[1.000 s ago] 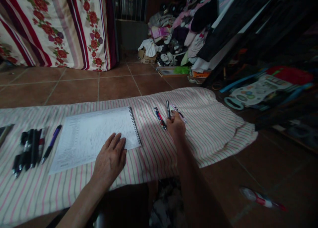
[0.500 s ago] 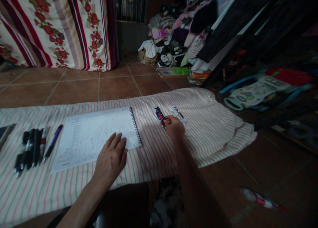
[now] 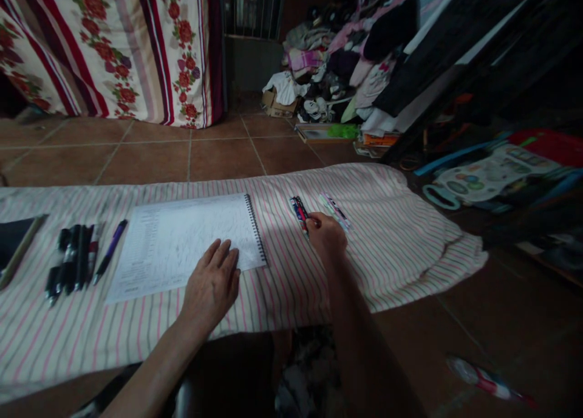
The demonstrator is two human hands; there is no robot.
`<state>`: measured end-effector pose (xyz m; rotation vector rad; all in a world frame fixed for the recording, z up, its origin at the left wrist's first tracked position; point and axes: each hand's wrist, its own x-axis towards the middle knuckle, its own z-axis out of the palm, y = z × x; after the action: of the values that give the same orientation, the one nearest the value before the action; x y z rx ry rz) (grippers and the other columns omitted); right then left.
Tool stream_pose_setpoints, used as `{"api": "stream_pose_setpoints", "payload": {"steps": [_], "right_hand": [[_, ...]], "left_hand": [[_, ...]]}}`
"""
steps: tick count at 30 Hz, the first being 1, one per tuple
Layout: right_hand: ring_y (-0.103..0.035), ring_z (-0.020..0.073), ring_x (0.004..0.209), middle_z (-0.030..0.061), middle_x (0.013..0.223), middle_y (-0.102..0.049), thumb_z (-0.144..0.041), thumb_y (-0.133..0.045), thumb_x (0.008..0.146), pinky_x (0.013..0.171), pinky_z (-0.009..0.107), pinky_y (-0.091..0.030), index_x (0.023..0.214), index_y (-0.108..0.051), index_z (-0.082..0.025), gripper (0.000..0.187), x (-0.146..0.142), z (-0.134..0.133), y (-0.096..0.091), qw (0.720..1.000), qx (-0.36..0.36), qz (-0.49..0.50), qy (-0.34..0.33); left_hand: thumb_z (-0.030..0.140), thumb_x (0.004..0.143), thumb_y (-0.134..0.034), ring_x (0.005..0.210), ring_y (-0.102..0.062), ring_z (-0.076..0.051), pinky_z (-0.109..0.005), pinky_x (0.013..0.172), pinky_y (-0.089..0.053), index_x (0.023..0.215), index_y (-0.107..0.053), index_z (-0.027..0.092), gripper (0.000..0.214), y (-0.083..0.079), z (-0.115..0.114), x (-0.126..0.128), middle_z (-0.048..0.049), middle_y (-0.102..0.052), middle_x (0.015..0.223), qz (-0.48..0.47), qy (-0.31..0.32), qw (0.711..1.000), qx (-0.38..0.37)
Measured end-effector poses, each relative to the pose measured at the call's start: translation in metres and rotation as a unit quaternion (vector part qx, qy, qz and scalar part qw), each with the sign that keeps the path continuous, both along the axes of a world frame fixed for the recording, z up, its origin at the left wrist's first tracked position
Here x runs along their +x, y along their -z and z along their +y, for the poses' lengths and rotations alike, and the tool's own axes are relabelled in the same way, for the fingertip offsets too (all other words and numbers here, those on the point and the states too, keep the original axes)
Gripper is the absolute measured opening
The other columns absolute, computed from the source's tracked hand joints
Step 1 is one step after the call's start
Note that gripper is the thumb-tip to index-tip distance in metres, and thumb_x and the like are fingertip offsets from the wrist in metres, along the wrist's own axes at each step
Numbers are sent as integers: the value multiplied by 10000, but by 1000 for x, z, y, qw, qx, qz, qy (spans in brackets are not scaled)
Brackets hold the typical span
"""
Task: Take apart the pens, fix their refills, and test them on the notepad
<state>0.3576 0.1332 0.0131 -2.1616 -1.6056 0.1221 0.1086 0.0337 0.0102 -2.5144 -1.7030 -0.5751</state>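
My left hand (image 3: 214, 281) lies palm down on the lower right of a spiral notebook (image 3: 182, 242), its fingers stretched out flat. Faint writing and lines show on the white page, and the coil runs down the right side. Right of the notebook, my right hand (image 3: 328, 232) is closed, thumb and fingertips pinched on a pen in a small group of dark pens (image 3: 299, 209). My fingers partly cover their near ends. Just beyond that hand lie several light-coloured pens (image 3: 334, 209), side by side. A purple and black pen (image 3: 110, 251) rests left of the notebook.
Several black markers (image 3: 75, 257) lie in a row at the left, near a dark framed board (image 3: 20, 245). A striped cloth (image 3: 392, 242) covers the low table. On the tiled floor are a plastic bottle (image 3: 489, 378) and a heap of clothes (image 3: 339, 59).
The whole scene has shifted slightly right as my head turned left, showing more of the dark board. Both hands keep about the same places on the notebook and at the pens.
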Motion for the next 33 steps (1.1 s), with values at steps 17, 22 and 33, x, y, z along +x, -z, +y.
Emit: {"api": "stream_pose_setpoints", "payload": {"steps": [17,22,33], "right_hand": [[-562,226,914,120,973,-657,-193,-426,843,844,352,-438,986,-648,-121,274,-115,-6,7,930,208,51,-300],[-574,216,910,107,950,-657,-191,-432,843,851,345,-448,974,-645,-136,256,-138,-7,9,916,219,81,-327],[-592,210,898,102,956,-657,-209,-405,855,848,354,-465,980,-643,-153,274,-149,-8,11,912,198,93,-348]], "left_hand": [[190,836,-465,1182,-469,-253,-409,1032,-393,1037,-595,114,251,-13,5,-12,-145,-581,1174,-89,-32,993,-69],[201,847,-438,1131,-507,-242,-427,1040,-378,978,-618,122,237,-19,6,-41,-136,-612,1094,-74,-59,995,-37],[280,848,-430,1041,-529,-285,-450,916,-437,1005,-656,133,312,-14,-12,-149,-138,-633,1079,-10,-287,958,23]]}}
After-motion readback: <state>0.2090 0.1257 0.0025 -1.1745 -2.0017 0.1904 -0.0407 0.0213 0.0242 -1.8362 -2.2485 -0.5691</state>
